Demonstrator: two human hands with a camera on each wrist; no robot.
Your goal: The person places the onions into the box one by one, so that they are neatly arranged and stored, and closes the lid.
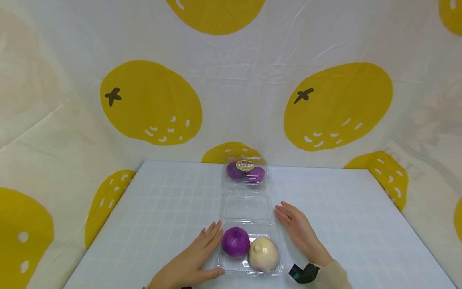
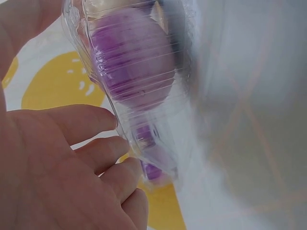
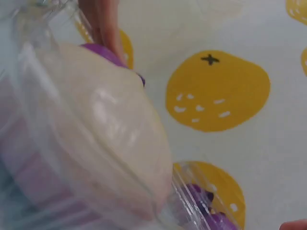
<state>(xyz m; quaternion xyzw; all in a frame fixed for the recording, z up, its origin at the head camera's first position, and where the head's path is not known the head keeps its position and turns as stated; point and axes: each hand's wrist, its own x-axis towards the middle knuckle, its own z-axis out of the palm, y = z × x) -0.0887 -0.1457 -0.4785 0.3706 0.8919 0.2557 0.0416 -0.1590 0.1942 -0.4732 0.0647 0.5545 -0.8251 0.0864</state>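
Note:
A clear plastic clamshell box (image 1: 247, 208) lies unfolded at the front middle of the table. Its near half holds a purple onion (image 1: 236, 242) on the left and a pale yellow-white onion (image 1: 264, 253) on the right. My left hand (image 1: 193, 261) is at the box's left side, fingers extended, the fingertips at its rim; the left wrist view shows the purple onion (image 2: 134, 57) through the ribbed plastic wall. To the right of the box is my right hand (image 1: 296, 228), its fingers fairly straight, holding nothing. In the right wrist view the pale onion (image 3: 112, 124) fills the left side.
Behind the unfolded lid stands a closed clear box (image 1: 261, 161) with a label and two purple onions (image 1: 255, 175) inside. The white table (image 1: 173, 200) ends at a curtain (image 1: 245, 100) printed with yellow fruit, which also hangs along both sides.

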